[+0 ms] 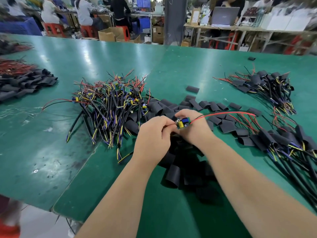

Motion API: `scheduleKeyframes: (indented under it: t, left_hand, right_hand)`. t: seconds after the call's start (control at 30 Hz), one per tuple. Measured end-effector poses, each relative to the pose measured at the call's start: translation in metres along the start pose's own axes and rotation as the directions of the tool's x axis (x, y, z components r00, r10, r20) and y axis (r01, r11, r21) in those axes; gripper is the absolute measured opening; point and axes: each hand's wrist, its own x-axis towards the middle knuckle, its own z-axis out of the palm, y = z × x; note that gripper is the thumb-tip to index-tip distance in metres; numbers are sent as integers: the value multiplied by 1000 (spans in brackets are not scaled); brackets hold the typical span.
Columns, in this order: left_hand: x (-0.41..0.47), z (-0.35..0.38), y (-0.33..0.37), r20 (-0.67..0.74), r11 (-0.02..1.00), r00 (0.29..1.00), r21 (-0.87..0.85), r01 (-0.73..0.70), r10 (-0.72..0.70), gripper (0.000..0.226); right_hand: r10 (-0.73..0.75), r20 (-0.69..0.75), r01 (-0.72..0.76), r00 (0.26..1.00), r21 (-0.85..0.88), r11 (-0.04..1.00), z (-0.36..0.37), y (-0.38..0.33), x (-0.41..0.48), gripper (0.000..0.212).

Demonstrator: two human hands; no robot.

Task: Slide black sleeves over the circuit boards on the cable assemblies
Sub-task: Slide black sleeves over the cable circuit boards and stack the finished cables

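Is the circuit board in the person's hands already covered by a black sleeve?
No, the circuit board is bare, with its blue and yellow parts plainly showing.

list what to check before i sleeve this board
1. Board held: ok, left hand and right hand pinch it.
2. Board bare: ok, nothing covers it yet.
3. Sleeve in hand: cannot tell, fingers hide it.
4. Red lead clear: ok, it arcs off to the right.
5. Spare sleeves near: ok, piled under the hands.
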Motion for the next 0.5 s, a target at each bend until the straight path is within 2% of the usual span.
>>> scheduleKeyframes:
  t: [0.13, 0.17, 0.2, 0.27, 0.37, 0.43, 0.5]
  left_hand:
    - [0, -1, -5, -43, 1000, 999, -4, 18, -18, 9]
    - [0, -2, -5, -58, 1000, 998, -7, 16, -16, 9]
    - [0, -2, -4, -75, 1000, 997, -6, 13, -13, 9]
    - [1, -4, -4, -104, 1000, 995, -4, 10, -11, 8]
    - [1, -7, -4, -136, 1000, 991, -3, 16, -17, 8]
    - [0, -9, -5, -140, 1000, 990, -2, 16, -16, 7]
    - [0, -10, -5, -133, 1000, 991, -1, 16, -16, 7]
  right_hand:
    - [24, -3, -24, 1000, 37, 999, 8, -7, 6, 23]
    - [30, 14, -29, 999, -47, 998, 8, -10, 10, 16]
    - [38, 49, -29, 998, -179, 983, 7, -13, 13, 19]
    - [90, 124, -43, 988, -334, 942, 6, -18, 18, 33]
    - [105, 86, -83, 991, -230, 970, 4, -17, 17, 19]
    - [61, -77, -73, 995, -163, 984, -3, -12, 9, 14]
    - [47, -230, -41, 972, 35, 999, -16, -3, 0, 12]
